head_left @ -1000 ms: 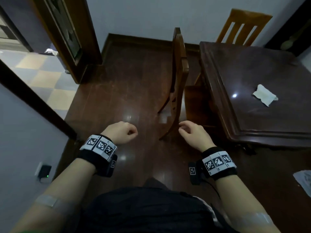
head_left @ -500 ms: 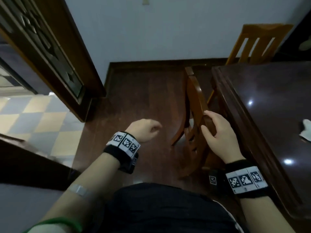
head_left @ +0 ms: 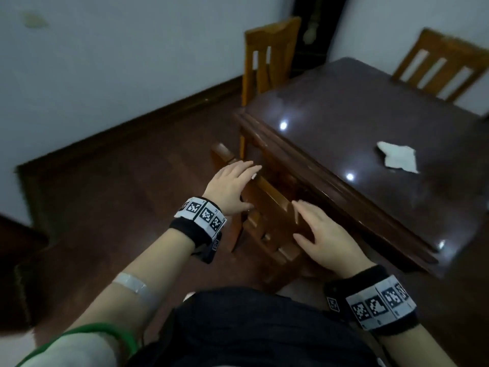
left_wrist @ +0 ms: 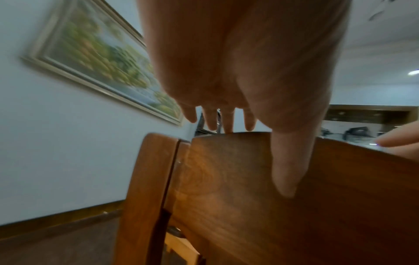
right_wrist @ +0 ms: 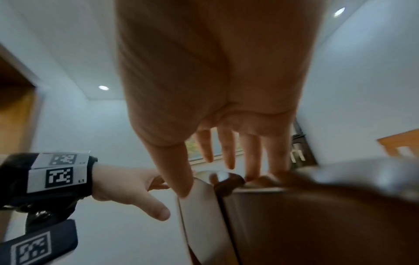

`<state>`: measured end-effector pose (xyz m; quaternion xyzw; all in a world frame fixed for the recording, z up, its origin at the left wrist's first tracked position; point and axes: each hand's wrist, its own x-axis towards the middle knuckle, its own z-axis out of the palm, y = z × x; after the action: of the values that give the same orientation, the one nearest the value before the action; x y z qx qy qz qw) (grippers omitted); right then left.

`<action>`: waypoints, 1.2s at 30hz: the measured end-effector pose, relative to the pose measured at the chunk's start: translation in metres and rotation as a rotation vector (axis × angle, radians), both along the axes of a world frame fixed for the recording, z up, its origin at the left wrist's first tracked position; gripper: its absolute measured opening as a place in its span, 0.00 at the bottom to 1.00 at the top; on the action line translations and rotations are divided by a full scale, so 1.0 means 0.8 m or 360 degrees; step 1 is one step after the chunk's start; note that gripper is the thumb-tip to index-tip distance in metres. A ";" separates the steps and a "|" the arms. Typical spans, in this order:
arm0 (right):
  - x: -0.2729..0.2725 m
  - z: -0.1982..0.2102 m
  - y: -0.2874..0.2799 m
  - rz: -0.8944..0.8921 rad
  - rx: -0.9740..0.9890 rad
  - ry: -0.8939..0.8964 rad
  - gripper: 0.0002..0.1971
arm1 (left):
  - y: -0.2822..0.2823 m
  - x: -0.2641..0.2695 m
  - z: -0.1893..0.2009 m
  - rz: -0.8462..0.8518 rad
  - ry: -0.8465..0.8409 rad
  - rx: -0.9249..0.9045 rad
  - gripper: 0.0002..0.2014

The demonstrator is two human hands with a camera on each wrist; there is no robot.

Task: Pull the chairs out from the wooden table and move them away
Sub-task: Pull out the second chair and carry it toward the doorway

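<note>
Around you the walls (head_left: 111, 56) are pale blue-grey, meeting a dark reddish wood floor (head_left: 127, 197) at a brown skirting board (head_left: 148, 117). On the wall above that skirting board hangs a framed landscape painting (left_wrist: 102, 59). Round ceiling lights (right_wrist: 103, 87) glow overhead.

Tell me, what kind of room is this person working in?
Most likely a home dining room. A dark polished wooden table has matching slatted wooden chairs tucked at its sides, a framed landscape painting hangs on the pale wall, and the floor is dark wood with a skirting board.
</note>
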<state>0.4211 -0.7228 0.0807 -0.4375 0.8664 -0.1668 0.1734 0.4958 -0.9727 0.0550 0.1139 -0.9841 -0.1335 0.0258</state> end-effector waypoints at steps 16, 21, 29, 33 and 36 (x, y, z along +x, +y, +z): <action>0.021 -0.016 -0.086 -0.1110 0.0750 0.0243 0.21 | -0.110 -0.116 0.007 -0.1074 -0.0335 -0.0505 0.17; 0.018 -0.024 -0.091 -0.1237 0.0773 0.0136 0.26 | -0.115 -0.128 0.006 -0.1255 -0.0354 -0.0522 0.19; 0.022 -0.012 -0.116 -0.1281 0.0800 0.0047 0.22 | -0.143 -0.139 0.001 -0.1468 -0.0298 -0.0502 0.18; 0.038 -0.013 -0.162 -0.1296 0.0837 0.0073 0.24 | -0.187 -0.145 0.002 -0.1562 -0.0281 -0.0576 0.18; 0.050 -0.018 -0.210 -0.1351 0.0849 0.0044 0.24 | -0.229 -0.152 0.003 -0.1641 -0.0244 -0.0658 0.20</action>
<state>0.4615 -0.8907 0.0665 0.0111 0.9827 0.0104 0.1847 0.3740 -1.1559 0.0576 -0.3801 -0.9172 0.0754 -0.0926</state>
